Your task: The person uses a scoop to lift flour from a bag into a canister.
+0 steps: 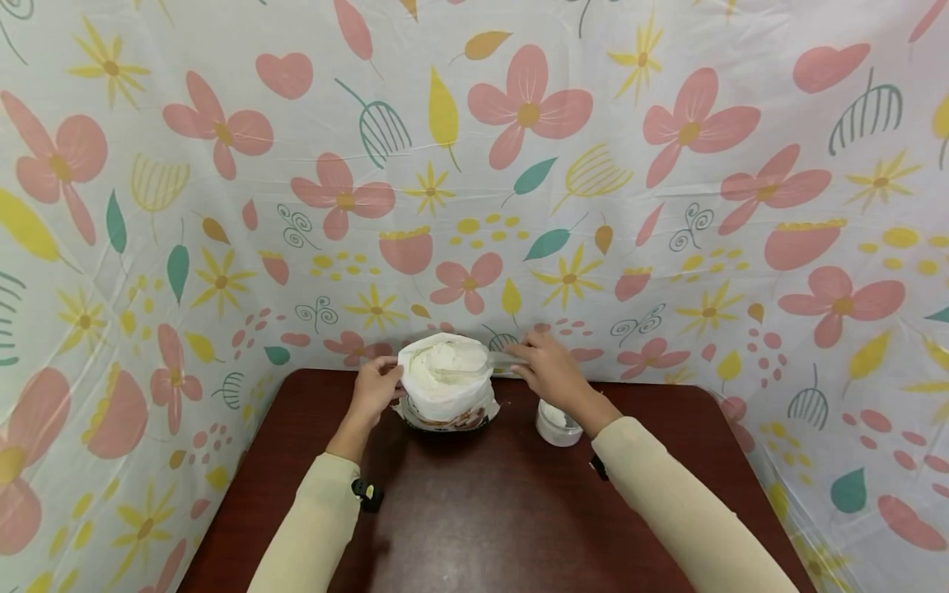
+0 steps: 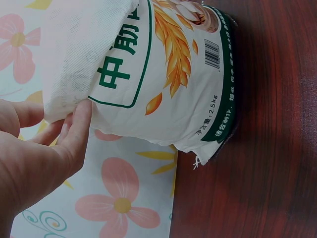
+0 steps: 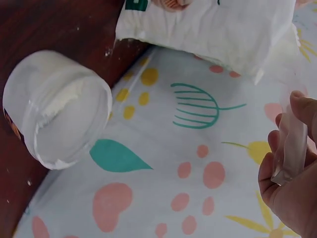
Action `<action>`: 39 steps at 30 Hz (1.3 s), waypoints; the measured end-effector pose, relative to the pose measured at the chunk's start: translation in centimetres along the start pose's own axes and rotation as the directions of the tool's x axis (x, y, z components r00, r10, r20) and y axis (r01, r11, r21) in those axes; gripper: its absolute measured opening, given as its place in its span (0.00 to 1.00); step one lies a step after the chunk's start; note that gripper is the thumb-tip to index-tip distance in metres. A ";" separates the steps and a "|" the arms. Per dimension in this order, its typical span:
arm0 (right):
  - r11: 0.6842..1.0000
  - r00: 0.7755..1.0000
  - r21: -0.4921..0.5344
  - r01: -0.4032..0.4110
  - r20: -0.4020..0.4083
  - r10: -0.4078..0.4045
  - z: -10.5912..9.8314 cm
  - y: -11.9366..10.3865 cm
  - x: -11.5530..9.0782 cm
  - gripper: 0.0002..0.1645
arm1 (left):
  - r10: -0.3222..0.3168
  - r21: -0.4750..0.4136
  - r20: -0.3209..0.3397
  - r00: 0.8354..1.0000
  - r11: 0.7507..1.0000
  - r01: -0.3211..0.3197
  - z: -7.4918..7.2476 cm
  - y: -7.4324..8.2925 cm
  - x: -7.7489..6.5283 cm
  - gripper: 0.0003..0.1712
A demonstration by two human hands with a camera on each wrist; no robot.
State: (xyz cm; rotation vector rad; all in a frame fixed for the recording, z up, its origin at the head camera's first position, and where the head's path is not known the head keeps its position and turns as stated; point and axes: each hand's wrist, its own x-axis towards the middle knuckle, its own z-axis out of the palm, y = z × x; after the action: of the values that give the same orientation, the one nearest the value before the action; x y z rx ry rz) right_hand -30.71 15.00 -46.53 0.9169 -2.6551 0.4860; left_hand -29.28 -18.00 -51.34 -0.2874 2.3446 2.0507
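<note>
A white flour bag [image 1: 445, 405] stands open at the back of the table, with white flour [image 1: 433, 362] showing in its mouth. My left hand [image 1: 373, 392] pinches the folded-back rim on the bag's left side. In the left wrist view the bag's printed front [image 2: 163, 74] shows wheat ears and a 2.5 kg mark. On the other side, my right hand [image 1: 550, 371] grips the handle of a clear plastic scoop [image 3: 292, 146], whose head lies over the flour inside the bag's mouth. Below that hand sits a clear round jar [image 3: 57, 106] with white powder on its inner wall.
The dark red-brown table [image 1: 482, 519] reaches back to a flower-printed cloth [image 1: 460, 165], which hangs behind and along the sides. Small white specks of powder [image 3: 108, 51] dot the tabletop between the bag and the jar.
</note>
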 end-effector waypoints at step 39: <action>0.947 0.973 0.283 -0.152 -0.126 0.194 1.5 0.0 -4.6 0.20 | 0.008 0.004 0.004 1.000 1.000 -0.008 0.0 0.0 -0.1 0.21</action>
State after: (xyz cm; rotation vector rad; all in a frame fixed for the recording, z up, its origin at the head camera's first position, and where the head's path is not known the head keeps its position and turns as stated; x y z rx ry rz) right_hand -27.48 16.85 -49.57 0.6850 -2.5804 0.9433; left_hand -29.20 -17.98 -51.31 -0.2745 2.3512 2.0482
